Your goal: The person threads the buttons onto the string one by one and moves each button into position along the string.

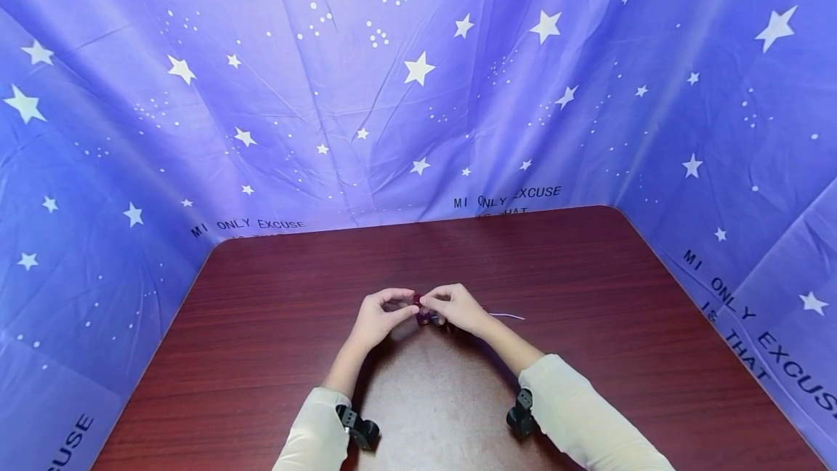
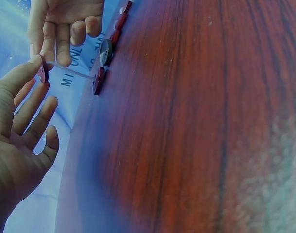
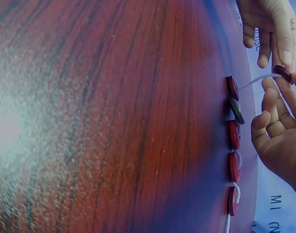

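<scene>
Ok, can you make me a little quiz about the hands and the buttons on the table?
1. True or false: both hands meet at one dark red button held above the table.
2. What runs from that raised button down to the row of buttons lying on the table? A) a metal chain B) a thin white string C) a blue ribbon
3. Fill in: in the right wrist view, most buttons in the row are red, but one is dark ____.

Key: 1 true; 2 B; 3 green.
</scene>
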Demonstrator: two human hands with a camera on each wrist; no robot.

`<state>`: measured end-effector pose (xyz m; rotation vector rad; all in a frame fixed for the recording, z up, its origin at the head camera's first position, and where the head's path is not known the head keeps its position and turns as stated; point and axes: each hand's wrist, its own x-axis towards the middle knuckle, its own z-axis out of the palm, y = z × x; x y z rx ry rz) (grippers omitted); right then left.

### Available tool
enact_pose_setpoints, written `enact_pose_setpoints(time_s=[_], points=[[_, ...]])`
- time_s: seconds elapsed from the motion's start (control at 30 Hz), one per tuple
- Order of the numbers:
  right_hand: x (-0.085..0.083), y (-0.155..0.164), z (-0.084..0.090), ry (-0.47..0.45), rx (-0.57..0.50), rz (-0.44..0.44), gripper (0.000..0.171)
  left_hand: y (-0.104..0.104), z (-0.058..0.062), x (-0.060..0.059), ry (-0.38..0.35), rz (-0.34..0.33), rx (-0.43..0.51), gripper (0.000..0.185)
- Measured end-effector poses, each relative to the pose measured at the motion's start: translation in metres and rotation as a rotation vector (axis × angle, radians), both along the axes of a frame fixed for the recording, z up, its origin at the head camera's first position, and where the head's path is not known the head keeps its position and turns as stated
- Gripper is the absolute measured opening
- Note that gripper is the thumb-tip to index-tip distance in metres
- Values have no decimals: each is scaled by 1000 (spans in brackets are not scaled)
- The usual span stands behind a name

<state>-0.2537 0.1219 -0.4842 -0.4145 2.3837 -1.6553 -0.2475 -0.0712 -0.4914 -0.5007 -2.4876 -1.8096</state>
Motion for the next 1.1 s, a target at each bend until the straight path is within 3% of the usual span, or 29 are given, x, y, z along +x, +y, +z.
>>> enact_pose_setpoints(time_s=[0.2, 0.6, 0.77, 1.0, 1.1], points=[[0, 1, -1, -8, -9, -5, 26, -1, -10, -5, 9, 23, -14, 16], [-2, 3, -2, 6, 16, 6, 22, 8, -10, -6, 75, 64, -77, 8], [-2, 3, -3, 8, 13, 13, 21, 6, -12, -7, 86, 24, -87, 9], [-1, 4, -2, 31, 14, 32, 24, 10, 20, 12, 118, 3, -102, 6], [-1, 4, 0, 35, 16, 28, 25, 10, 17, 9, 125, 12, -96, 6]])
